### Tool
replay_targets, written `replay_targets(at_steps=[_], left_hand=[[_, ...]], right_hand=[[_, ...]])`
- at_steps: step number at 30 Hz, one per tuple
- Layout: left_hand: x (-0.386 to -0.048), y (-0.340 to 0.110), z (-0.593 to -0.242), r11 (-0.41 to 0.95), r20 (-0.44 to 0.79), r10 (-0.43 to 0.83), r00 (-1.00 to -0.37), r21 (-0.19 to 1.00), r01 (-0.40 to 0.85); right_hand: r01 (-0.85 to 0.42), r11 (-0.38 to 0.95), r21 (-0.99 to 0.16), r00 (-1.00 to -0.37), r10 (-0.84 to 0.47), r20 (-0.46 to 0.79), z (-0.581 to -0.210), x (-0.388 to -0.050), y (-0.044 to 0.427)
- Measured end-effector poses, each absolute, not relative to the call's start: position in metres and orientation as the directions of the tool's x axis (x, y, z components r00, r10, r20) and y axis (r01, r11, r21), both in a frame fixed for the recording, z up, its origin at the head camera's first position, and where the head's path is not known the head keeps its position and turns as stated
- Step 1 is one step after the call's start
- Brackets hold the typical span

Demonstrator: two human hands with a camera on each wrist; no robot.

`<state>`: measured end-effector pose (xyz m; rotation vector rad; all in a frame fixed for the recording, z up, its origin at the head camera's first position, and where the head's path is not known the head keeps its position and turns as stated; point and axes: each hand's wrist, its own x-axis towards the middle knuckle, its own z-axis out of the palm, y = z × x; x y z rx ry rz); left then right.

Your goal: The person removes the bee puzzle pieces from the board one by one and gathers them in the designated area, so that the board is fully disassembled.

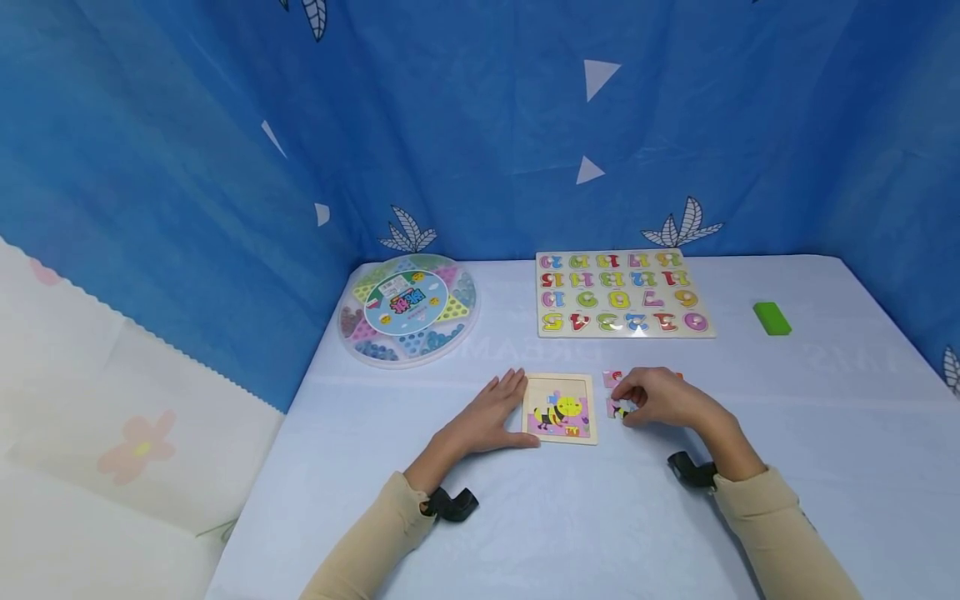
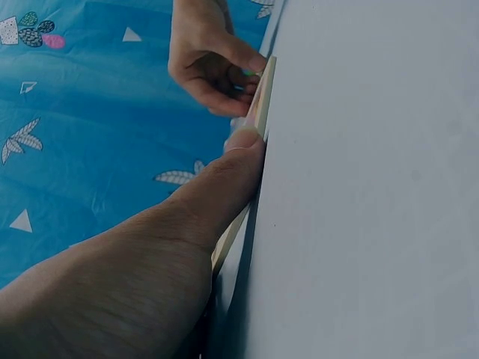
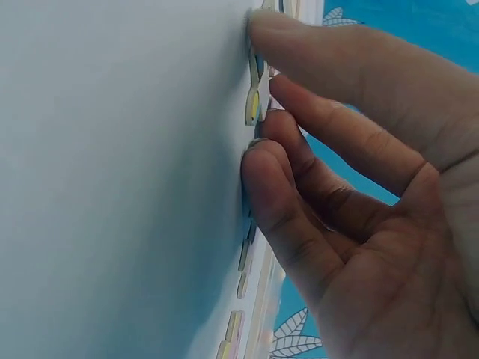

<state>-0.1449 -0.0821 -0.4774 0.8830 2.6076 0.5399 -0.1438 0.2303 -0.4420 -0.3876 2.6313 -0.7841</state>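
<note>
A square wooden jigsaw tray (image 1: 536, 392) with a partly assembled yellow-and-black bee picture lies flat on the table. Against its left side rests my left hand (image 1: 486, 417), fingers straight, thumb near the lower left corner. In the left wrist view, the left thumb (image 2: 243, 142) touches the tray's edge (image 2: 262, 105). Right of the tray, my right hand (image 1: 663, 397) is bent over loose jigsaw pieces. It pinches a jigsaw piece (image 3: 254, 101) with a yellow patch between thumb and fingers, at the tabletop. The fingers partly hide another loose pink piece (image 1: 612, 378).
Behind the tray lies a number puzzle board (image 1: 626, 296) with colourful numerals. A round Chinese checkers set (image 1: 408, 312) is at the back left, a green block (image 1: 772, 318) at the back right. Blue curtains (image 1: 480, 125) hang behind the white-covered table (image 1: 570, 525).
</note>
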Motion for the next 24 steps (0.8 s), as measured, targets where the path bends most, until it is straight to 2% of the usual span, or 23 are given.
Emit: replay_targets(at_steps=[24], left_hand=[[-0.1455, -0.0835, -0.4791, 0.73, -0.182, 0.635, -0.751, 0.46, 0.506]], right_hand=[[-0.131, 0.806, -0.577, -0.893, -0.348, -0.284, -0.4412, -0.145, 0.2296]])
